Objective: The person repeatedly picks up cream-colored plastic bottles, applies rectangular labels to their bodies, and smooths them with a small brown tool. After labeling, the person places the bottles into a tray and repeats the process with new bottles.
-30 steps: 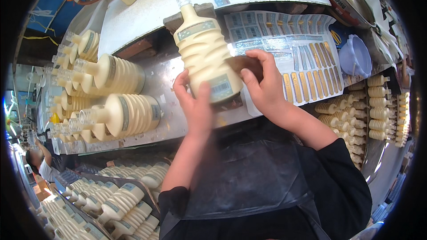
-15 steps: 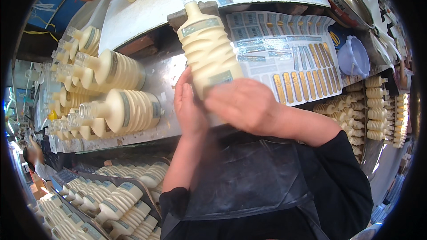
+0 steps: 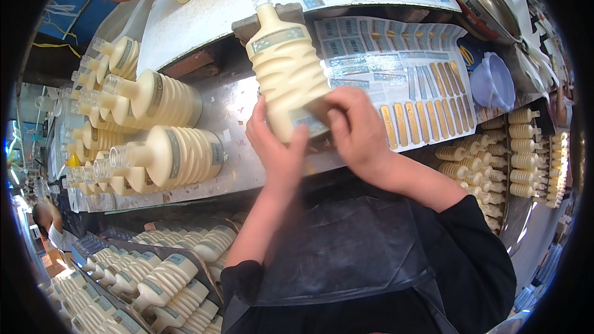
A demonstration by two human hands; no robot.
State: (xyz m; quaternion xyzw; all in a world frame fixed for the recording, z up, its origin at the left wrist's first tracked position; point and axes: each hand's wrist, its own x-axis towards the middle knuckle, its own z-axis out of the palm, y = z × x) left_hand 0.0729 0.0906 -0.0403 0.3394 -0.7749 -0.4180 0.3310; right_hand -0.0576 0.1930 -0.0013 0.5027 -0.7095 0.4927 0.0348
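1. Clearly, the left hand point(image 3: 276, 148) had its fingers curled round the lower left side of the cream-coloured ribbed plastic bottle with a clear cap point(image 3: 288, 71), gripping it firmly.
2. The right hand point(image 3: 357, 130) lay with its fingers bent and pressed flat over the bottle's base, where a silvery label strip point(image 3: 307, 119) showed; whether the fingertips pinched anything could not be told.
3. The bottle stood tilted, neck pointing away from the person, above the grey metal worktable point(image 3: 244, 148).
4. Just right of the bottle lay the white sheets of gold and blue stickers point(image 3: 405, 80); a careless wrist could have scuffed or lifted them.
5. Left of the bottle, finished cream bottles lying on their sides point(image 3: 167, 154) crowded the table; a slip of the left grip could have sent the held bottle into them.
6. Uneven pressing would likely have left the label crooked or creased.
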